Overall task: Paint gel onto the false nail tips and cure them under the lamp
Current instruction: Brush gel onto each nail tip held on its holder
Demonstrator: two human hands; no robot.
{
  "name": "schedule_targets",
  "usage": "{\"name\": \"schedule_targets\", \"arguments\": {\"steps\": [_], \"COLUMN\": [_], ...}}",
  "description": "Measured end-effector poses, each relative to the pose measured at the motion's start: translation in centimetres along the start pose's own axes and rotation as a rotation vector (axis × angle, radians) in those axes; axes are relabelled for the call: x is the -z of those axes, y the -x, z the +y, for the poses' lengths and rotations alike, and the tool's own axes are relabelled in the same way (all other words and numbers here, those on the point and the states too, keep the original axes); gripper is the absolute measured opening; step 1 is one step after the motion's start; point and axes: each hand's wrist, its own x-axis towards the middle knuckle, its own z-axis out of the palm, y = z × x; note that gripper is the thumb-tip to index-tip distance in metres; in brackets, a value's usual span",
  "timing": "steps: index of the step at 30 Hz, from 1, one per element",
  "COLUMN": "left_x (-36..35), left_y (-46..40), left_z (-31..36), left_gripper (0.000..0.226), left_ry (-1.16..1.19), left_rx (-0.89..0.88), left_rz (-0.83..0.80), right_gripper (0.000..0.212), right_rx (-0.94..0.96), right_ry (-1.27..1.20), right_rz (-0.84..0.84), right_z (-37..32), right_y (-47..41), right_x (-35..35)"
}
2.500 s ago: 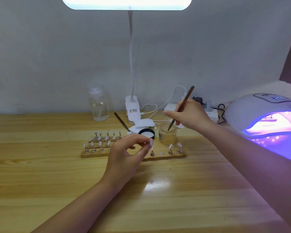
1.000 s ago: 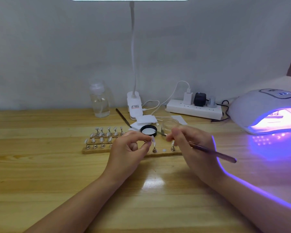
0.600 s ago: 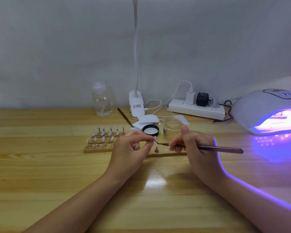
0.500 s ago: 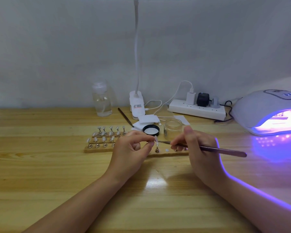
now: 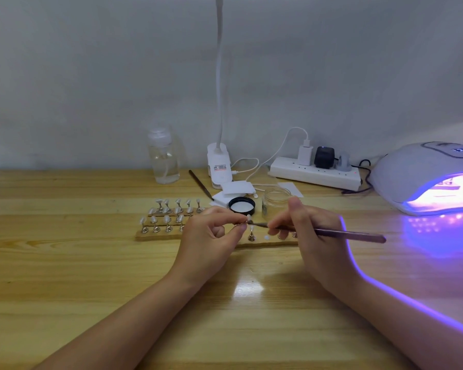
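The left hand [image 5: 211, 231] pinches a nail tip [image 5: 249, 217] steady so the right hand [image 5: 305, 231], gripping the brush [image 5: 332, 232], can paint it.

Table [image 5: 91, 263]: showing as honey-yellow wood with darker grain streaks.
Wall [image 5: 91, 76]: appearing pale grey, plain.
Curing lamp [image 5: 412, 172]: showing a pale grey shell, glowing violet inside and casting a violet patch on the wood.
Brush [image 5: 345, 234]: appearing dark purple along the handle.
Jar lid [image 5: 242, 205]: showing a black rim around a white centre.
Nail tips [image 5: 166, 209]: appearing whitish on silvery stands.
Power strip [image 5: 314, 174]: showing white, carrying one black plug.
Bottle [image 5: 164, 158]: appearing clear.
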Motion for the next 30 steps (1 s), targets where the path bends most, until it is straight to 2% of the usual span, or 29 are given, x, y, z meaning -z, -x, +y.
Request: {"name": "schedule_targets", "arguments": {"steps": [3, 6, 8, 11, 15, 17, 20, 24, 30], "left_x": [0.00, -0.02, -0.02, -0.01, -0.03, -0.04, -0.03, -0.04, -0.04], "left_y": [0.00, -0.02, -0.03, -0.02, -0.08, -0.09, -0.09, -0.09, -0.15], "left_z": [0.04, -0.01, -0.05, -0.05, -0.05, -0.05, -0.12, -0.17, -0.24], "left_gripper": [0.031, 0.032, 0.034, 0.032, 0.029, 0.028, 0.029, 0.029, 0.026], "left_ry": [0.008, -0.006, -0.003, -0.018, -0.019, -0.021, -0.010, -0.001, 0.001], "left_rx": [0.002, -0.002, -0.004, -0.006, -0.010, -0.010, -0.007, -0.007, -0.020], "left_rz": [0.000, 0.001, 0.001, -0.005, 0.005, 0.002, 0.004, 0.013, 0.015], "right_gripper": [0.041, 0.039, 0.041, 0.048, 0.041, 0.042, 0.045, 0.041, 0.044], "right_rx": [-0.006, 0.012, -0.025, -0.081, 0.021, 0.000, -0.084, -0.024, -0.056], "right_ry": [-0.026, 0.040, 0.007, -0.081, 0.013, -0.002, -0.099, -0.021, -0.087], "right_rz": [0.047, 0.002, -0.013, 0.062, 0.034, 0.007, 0.067, 0.052, 0.087], "right_z": [-0.06, 0.01, -0.02, -0.03, -0.05, -0.03, -0.17, -0.22, -0.22], "right_y": [-0.03, -0.12, -0.05, 0.01, -0.10, 0.01, 0.10, -0.04, 0.08], "right_x": [0.09, -0.09, -0.23, -0.11, -0.24, -0.32, -0.20, -0.22, -0.16]}}
